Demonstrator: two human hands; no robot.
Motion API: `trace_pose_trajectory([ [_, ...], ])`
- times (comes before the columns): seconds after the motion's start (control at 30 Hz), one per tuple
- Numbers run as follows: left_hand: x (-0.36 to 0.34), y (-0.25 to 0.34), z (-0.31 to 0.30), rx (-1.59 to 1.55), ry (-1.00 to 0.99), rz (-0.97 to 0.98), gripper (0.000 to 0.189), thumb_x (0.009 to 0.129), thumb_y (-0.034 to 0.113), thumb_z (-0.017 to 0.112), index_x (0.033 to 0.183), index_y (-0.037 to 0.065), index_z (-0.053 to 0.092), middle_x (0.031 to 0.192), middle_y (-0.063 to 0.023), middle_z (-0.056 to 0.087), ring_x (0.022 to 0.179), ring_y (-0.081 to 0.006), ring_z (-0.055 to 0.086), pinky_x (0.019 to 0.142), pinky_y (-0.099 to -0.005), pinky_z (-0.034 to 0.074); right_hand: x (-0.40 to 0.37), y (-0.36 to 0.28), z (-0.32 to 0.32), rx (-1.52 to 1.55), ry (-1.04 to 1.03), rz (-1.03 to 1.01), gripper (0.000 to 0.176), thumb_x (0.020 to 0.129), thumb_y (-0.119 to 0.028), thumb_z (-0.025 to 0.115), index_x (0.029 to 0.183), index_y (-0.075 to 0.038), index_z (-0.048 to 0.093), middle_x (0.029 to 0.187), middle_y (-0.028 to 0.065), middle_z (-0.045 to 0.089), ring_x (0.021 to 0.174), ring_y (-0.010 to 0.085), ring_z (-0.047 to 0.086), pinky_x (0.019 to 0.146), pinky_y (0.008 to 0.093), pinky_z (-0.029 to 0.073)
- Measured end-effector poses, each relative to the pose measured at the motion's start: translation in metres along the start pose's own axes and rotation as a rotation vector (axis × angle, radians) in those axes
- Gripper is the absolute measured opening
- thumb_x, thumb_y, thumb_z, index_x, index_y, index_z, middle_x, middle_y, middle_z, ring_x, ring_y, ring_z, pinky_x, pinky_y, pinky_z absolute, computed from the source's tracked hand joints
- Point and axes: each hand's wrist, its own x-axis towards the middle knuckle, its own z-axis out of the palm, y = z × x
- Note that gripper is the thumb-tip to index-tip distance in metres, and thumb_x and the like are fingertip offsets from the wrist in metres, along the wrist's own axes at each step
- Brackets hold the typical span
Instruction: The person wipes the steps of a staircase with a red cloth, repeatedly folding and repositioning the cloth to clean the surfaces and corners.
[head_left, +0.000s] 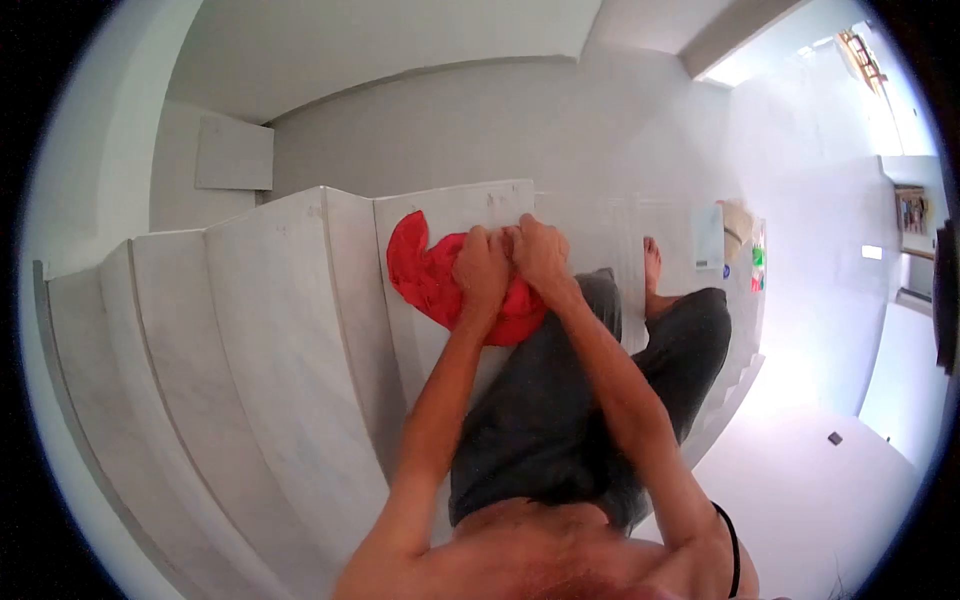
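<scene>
The left hand (482, 268) is clenched, its fingers curled down into a red cloth (432, 285) and bunching a fold of it. The right hand (541, 255) is clenched too, gripping the same cloth right beside the left, so that the 2 hands touch at the knuckles. Both forearms run up from the lower edge of the view and meet over the cloth.

The red cloth lies crumpled on a pale marble step (450, 205), most of it spreading out past the left hand, with a rounded lobe reaching toward the step's far edge. A smaller part shows below the hands, against the person's knee.

The person's legs, in dark grey trousers (545, 420), sit just beside the cloth, bent, and 1 bare foot (652, 265) rests on the marble beyond the knee. More marble steps (260, 340) fan out to the side of the cloth. A thin black band (734, 548) shows by the right arm at the lower edge of the view.

Farther off, past the foot, a pale card (707, 237) and some small green and red items (757, 268) lie near the stair's edge; what they are cannot be told. A small dark object (835, 438) sits on the white floor, well apart from the hands.
</scene>
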Motion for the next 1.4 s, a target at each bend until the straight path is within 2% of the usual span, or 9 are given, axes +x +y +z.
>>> trace_pose_trajectory([
  [0.2, 0.001, 0.001, -0.004, -0.234, 0.146, -0.052, 0.025, 0.097, 0.023, 0.057, 0.093, -0.001, 0.06, 0.09, -0.0228, 0.066, 0.084, -0.0382, 0.064, 0.078, -0.0444, 0.049, -0.001, 0.004, -0.003, 0.295, 0.05, -0.034, 0.022, 0.091, -0.023, 0.061, 0.088, -0.001, 0.063, 0.087, 0.0233, 0.067, 0.085, 0.0445, 0.065, 0.076, 0.0528, 0.05],
  [0.3, 0.002, -0.003, -0.021, -0.398, 0.15, 0.043, 0.02, 0.097, 0.018, 0.058, 0.097, -0.001, 0.063, 0.086, -0.0146, 0.067, 0.081, -0.0255, 0.063, 0.077, -0.0374, 0.049, -0.007, -0.002, -0.013, 0.421, 0.097, -0.055, 0.022, 0.089, -0.021, 0.063, 0.086, 0.001, 0.063, 0.085, 0.0238, 0.067, 0.085, 0.0434, 0.065, 0.075, 0.0509, 0.05],
  [0.4, 0.003, -0.007, -0.034, -0.595, -0.004, 0.022, 0.019, 0.096, 0.017, 0.062, 0.1, -0.001, 0.064, 0.087, -0.0068, 0.066, 0.082, -0.0152, 0.059, 0.076, -0.0317, 0.048, -0.006, -0.003, -0.012, 0.553, 0.105, 0.013, 0.022, 0.088, -0.02, 0.063, 0.086, 0.002, 0.064, 0.084, 0.0237, 0.067, 0.083, 0.0432, 0.065, 0.074, 0.0494, 0.05],
  [0.5, 0.002, 0.0, -0.043, -0.778, -0.162, -0.172, 0.022, 0.095, 0.02, 0.065, 0.099, -0.001, 0.067, 0.086, -0.0033, 0.066, 0.082, -0.0107, 0.056, 0.074, -0.0287, 0.048, -0.002, 0.001, 0.001, 0.672, 0.184, 0.05, 0.023, 0.088, -0.021, 0.063, 0.086, 0.002, 0.066, 0.082, 0.0238, 0.068, 0.081, 0.0422, 0.066, 0.073, 0.0477, 0.051],
  [0.6, 0.003, 0.008, -0.068, -0.388, -0.389, -0.166, 0.018, 0.091, 0.016, 0.068, 0.094, -0.002, 0.07, 0.081, -0.0024, 0.066, 0.075, -0.0094, 0.057, 0.067, -0.0293, 0.047, -0.009, -0.006, 0.016, 0.789, 0.109, 0.001, 0.025, 0.087, -0.022, 0.065, 0.087, 0.003, 0.066, 0.082, 0.0243, 0.068, 0.079, 0.0401, 0.067, 0.073, 0.0468, 0.051],
  [0.73, 0.003, -0.009, -0.06, -0.391, -0.16, -0.093, 0.018, 0.089, 0.019, 0.07, 0.089, 0.001, 0.071, 0.081, -0.0089, 0.069, 0.072, -0.0171, 0.062, 0.067, -0.0325, 0.048, -0.023, -0.01, 0.013, 0.922, -0.033, 0.062, 0.026, 0.086, -0.022, 0.068, 0.09, 0.003, 0.067, 0.086, 0.0239, 0.069, 0.083, 0.0356, 0.069, 0.076, 0.0448, 0.052],
  [0.9, 0.003, -0.006, -0.033, -0.109, 0.02, 0.031, 0.022, 0.089, 0.026, 0.069, 0.092, 0.004, 0.069, 0.089, -0.0182, 0.068, 0.079, -0.036, 0.065, 0.07, -0.0432, 0.049, -0.017, -0.007, 0.017, 0.5, 0.036, 0.033, 0.024, 0.09, -0.022, 0.063, 0.089, 0.001, 0.064, 0.089, 0.0241, 0.068, 0.087, 0.0414, 0.067, 0.077, 0.0498, 0.051],
  [1.03, 0.011, -0.006, -0.015, 0.132, -0.034, 0.026, 0.031, 0.091, 0.034, 0.066, 0.094, 0.004, 0.065, 0.093, -0.0176, 0.067, 0.088, -0.0383, 0.065, 0.075, -0.0457, 0.049, -0.01, -0.006, 0.015, 0.291, 0.031, 0.08, 0.026, 0.094, -0.026, 0.057, 0.091, 0.0, 0.061, 0.089, 0.0242, 0.067, 0.089, 0.0458, 0.064, 0.078, 0.0549, 0.049],
  [1.4, 0.04, -0.001, 0.008, 0.036, 0.094, 0.185, 0.018, 0.089, 0.022, 0.065, 0.092, 0.004, 0.062, 0.094, -0.017, 0.065, 0.088, -0.0399, 0.063, 0.073, -0.0498, 0.05, -0.015, 0.01, 0.009, 0.322, 0.161, 0.046, 0.022, 0.092, -0.022, 0.061, 0.093, 0.0, 0.063, 0.086, 0.0243, 0.068, 0.085, 0.0448, 0.065, 0.075, 0.0516, 0.05],
])
